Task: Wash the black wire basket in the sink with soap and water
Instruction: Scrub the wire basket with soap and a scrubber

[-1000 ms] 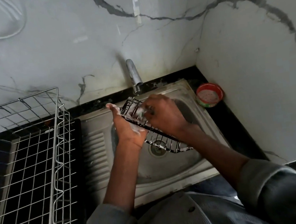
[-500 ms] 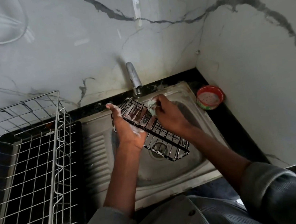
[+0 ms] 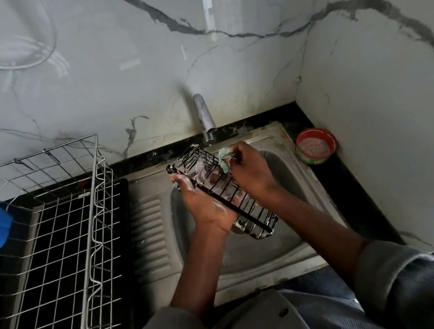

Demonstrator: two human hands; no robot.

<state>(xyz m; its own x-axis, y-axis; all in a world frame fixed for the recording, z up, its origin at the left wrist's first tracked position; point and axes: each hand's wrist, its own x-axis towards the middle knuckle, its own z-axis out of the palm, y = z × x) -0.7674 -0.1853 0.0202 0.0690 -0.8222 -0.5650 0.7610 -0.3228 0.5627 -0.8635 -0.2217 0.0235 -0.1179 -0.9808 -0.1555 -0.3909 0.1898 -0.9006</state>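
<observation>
Though soapy, black wire basket (image 3: 224, 191) glossy.

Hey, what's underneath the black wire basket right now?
Through the black wire basket, the left hand supports it from below, over the steel sink. The drain is mostly hidden behind its lower end; the right hand holds a green scrubber.

One head cam, wide-angle, looking fwd and steeply down. Close over the sink (image 3: 252, 257); wall corner fills the top.
</observation>
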